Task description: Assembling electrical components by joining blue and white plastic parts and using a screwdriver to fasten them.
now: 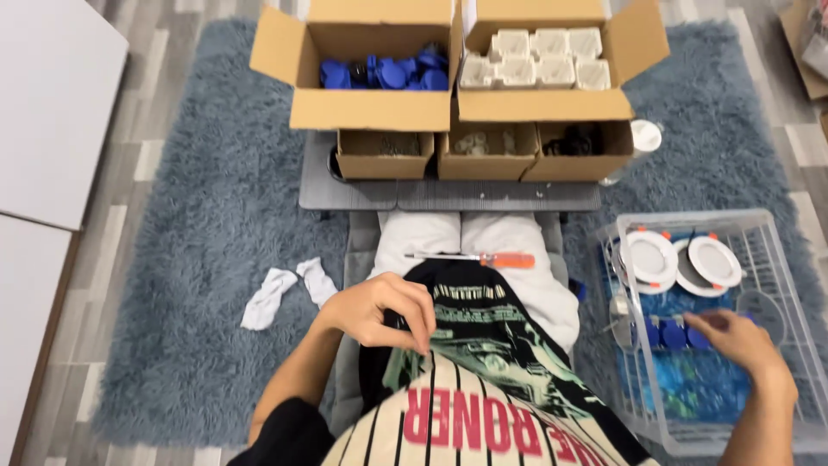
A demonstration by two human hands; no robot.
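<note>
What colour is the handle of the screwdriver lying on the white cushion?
Orange, on the slim metal-shafted screwdriver; head view shows it best.

1. Two large open brown cardboard boxes stand side by side at the top: the left box (362,110) holds blue parts, the right box (543,105) white parts.
2. Three small open brown cardboard boxes (483,162) stand in a row just below them.

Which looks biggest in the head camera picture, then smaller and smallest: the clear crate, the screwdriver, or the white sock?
1. Clear crate, by far the largest.
2. Screwdriver.
3. White sock, looks a little shorter, but it is crumpled, so this one is unsure.
</note>
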